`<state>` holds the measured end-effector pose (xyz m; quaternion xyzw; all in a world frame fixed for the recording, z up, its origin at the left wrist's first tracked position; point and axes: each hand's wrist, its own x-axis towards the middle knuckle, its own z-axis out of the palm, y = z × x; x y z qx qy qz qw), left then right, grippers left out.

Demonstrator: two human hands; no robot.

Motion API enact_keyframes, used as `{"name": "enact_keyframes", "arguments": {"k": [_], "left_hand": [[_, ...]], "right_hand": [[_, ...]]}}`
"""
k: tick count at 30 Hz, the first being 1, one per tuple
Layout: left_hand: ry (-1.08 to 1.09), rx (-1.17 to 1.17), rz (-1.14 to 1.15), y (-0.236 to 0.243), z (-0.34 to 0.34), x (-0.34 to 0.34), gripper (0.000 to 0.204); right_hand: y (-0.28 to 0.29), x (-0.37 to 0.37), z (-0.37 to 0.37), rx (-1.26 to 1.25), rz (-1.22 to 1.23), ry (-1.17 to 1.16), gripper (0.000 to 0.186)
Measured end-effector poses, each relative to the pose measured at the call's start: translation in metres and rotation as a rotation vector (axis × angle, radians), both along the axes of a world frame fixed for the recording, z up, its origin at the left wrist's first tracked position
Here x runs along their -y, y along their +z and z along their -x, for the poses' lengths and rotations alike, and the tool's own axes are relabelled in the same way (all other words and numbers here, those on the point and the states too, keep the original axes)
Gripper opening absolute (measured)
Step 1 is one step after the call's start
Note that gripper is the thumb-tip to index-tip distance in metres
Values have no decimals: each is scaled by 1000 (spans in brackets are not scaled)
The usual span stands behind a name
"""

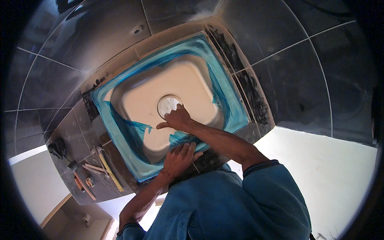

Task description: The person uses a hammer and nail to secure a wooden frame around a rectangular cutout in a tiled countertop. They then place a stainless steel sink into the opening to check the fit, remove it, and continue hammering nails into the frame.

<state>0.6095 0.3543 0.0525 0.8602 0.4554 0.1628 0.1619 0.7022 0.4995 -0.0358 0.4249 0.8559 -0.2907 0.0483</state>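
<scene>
A cream-coloured sink basin point(158, 86) sits in the counter, its rim and walls partly covered by torn blue film point(231, 114). My right hand point(178, 118) reaches into the basin, bent fingers touching the round silver drain point(166, 104), thumb stretched out leftward along the bottom. Whether the fingertips hold anything small is hidden. My left hand point(180, 158) lies on the near rim, fingers extended and slightly apart, over the blue film.
Dark tiled walls point(280, 80) surround the tiled counter point(80, 124). At its left lie a mallet point(73, 167), a yellow bar point(111, 170), several small tools point(94, 168) and a black bundle point(57, 148). A white surface point(316, 168) is at right, an open cupboard point(76, 222) at lower left.
</scene>
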Motion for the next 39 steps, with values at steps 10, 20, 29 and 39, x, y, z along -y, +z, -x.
{"name": "enact_keyframes", "arguments": {"k": [10,20,29,39], "left_hand": [[10,-38,54,3,-3,-7,46],[39,23,117,1,-2,-8,48],[96,-88,330,19,5,5,53],[74,-57,309,21,6,5,50]], "right_hand": [[-11,-13,-13,-24,-92,70,88],[-6,-11,-14,13,-4,112,87],[-17,-4,-17,-31,-82,102,87],[-22,-9,-18,-61,-68,129,86]]}}
